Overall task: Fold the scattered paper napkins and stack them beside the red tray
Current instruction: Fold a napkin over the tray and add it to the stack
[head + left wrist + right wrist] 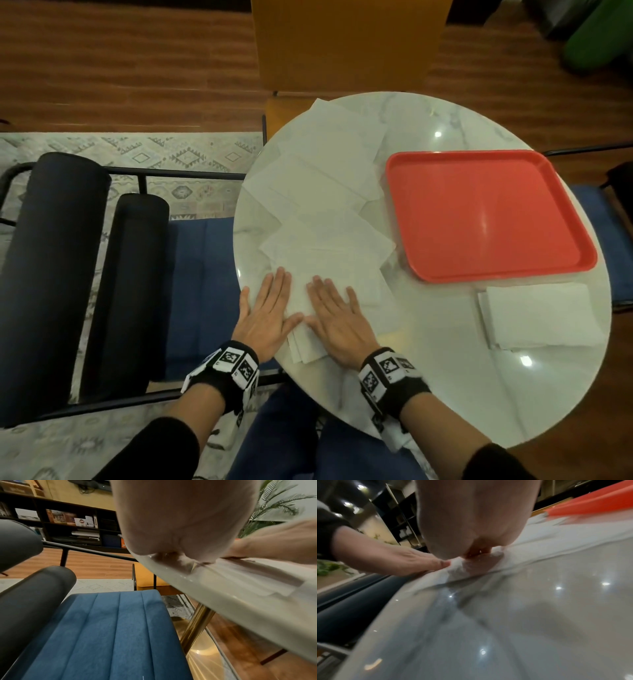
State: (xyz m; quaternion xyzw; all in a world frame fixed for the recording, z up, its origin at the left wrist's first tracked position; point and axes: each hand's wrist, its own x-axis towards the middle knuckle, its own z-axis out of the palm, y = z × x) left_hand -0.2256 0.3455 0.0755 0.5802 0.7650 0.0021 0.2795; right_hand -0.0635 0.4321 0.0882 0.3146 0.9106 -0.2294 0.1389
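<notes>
White paper napkin lies at the marble worktop's near-left edge; left hand and right hand press it flat, fingers straight, grasping nothing; best sweep outward to sharpen the crease; folded stack waits beside the red tray.

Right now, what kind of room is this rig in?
Probably a living room or lounge, not a lab: a round marble table ringed by a blue chair and a yellow chair, a patterned rug on wood floor, and a bookshelf with a plant behind.
</notes>
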